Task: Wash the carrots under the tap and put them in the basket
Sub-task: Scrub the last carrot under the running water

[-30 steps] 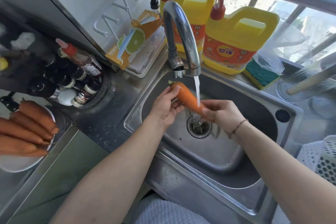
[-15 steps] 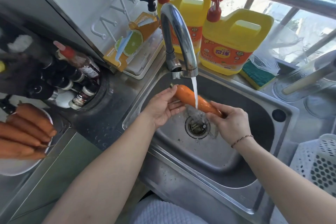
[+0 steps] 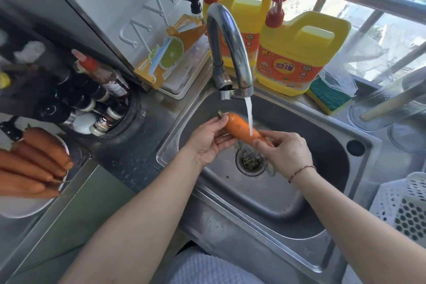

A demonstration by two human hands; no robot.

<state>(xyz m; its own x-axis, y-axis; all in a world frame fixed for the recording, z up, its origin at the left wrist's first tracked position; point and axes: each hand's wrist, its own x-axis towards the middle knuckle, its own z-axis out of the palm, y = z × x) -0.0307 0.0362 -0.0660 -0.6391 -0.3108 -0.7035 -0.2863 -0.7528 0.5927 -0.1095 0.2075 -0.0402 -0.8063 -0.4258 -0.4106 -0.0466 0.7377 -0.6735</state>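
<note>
Over the sink (image 3: 175, 145), a carrot (image 3: 239, 128) lies across the water stream (image 3: 249, 115) that falls from the tap (image 3: 227, 37), its stalk end pointing to ten o'clock and its tip to four o'clock. The left hand (image 3: 207, 143) holds the thick end with its fingers curled around it; the right hand (image 3: 284, 152) pinches the thin end between thumb and fingertips. More carrots (image 3: 34, 163) wait on a white plate (image 3: 20, 205) at nine o'clock from the sink. The white basket (image 3: 405, 210) sits at four o'clock, well apart from the hands.

The carrot looks stiff and fairly light, so it should not bend or bruise, but wet skin will likely be slippery. The safest hold is probably around the thick end, where there is most to grasp; the tapered tip could slide out of a pinch.
</note>
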